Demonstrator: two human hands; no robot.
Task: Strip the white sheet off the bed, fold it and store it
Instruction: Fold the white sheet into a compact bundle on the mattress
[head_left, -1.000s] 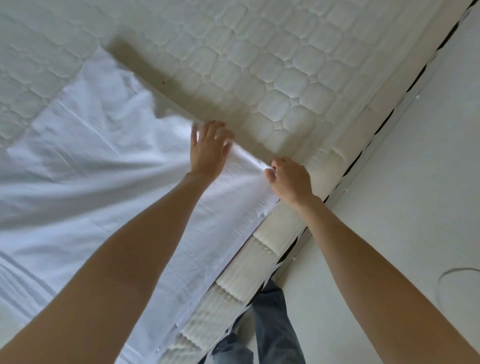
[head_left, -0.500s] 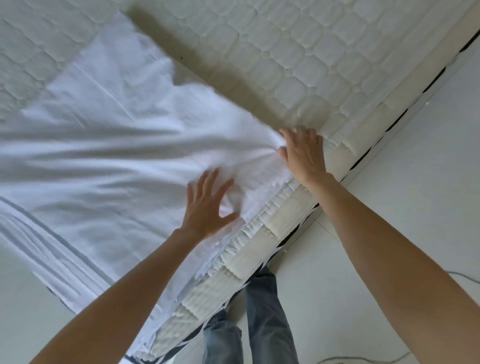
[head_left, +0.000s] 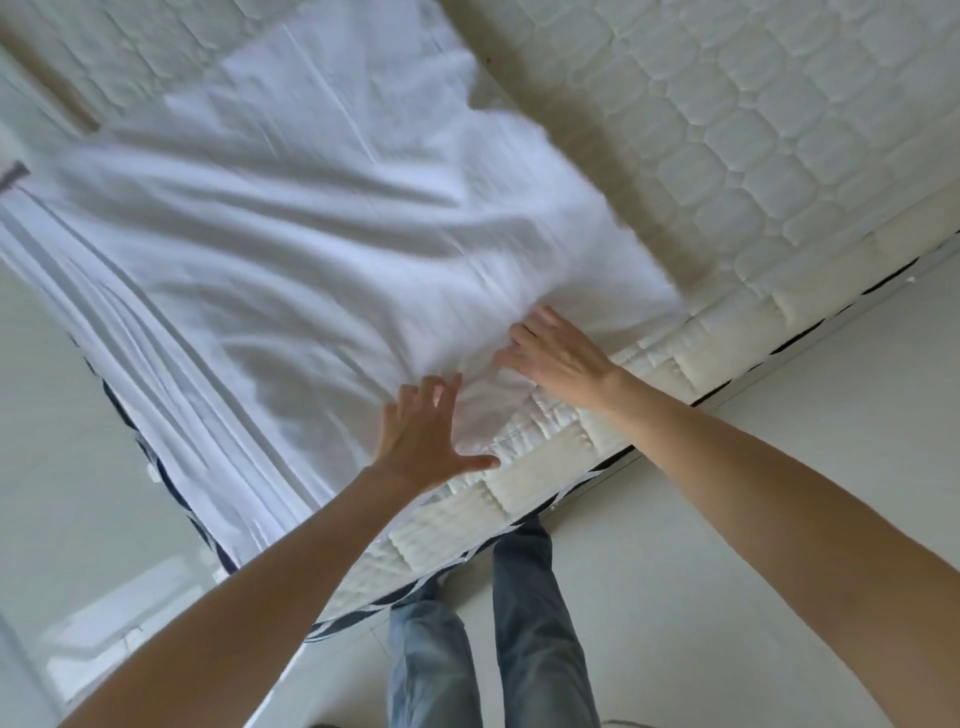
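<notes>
Looking down at my two hands, I'd call this the folding stage, and early in it. The white sheet (head_left: 322, 249) is already off much of the mattress (head_left: 753, 156), whose bare quilting shows beyond and to the right of my right hand; no storing yet that I can see. My left hand (head_left: 428, 441) lies flat on the sheet's near edge, fingers spread wide, gripping nothing. My right hand (head_left: 558, 358) is just beside it, fingers out straight, pressing the cloth at the mattress border. The sheet spreads away from both hands up and to the left, doubled over itself I'd judge, with soft wrinkles fanning from under my palms. Left of my left hand, its edge hangs over the bed's side in long pleats. Its far right edge is blurred.
</notes>
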